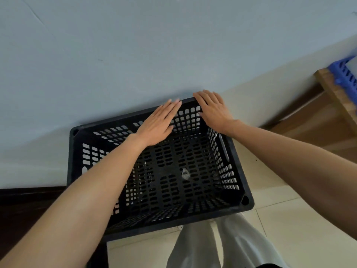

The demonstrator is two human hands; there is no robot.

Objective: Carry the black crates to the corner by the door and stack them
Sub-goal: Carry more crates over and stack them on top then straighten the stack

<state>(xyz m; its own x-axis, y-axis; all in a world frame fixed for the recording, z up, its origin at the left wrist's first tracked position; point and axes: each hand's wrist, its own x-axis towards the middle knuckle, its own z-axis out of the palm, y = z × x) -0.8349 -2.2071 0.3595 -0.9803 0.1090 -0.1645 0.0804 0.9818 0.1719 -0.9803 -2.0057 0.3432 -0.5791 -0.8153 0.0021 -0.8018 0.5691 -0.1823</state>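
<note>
Underfoot: cream tiled floor (289, 219) and pale grey trouser legs (195, 246). Next, one black perforated plastic crate (166, 225), standing against the light blue-grey wall (135, 45); whether another crate lies beneath cannot be told. Left hand (158, 124) and right hand (212, 111): fingers straight, flat on its far rim, gripping nothing. Step judged: squaring the crate to the wall. Next move likely calls for letting go and fetching another. Far right: blue plastic crate (345, 74) on a wooden bench (332, 89).
</note>
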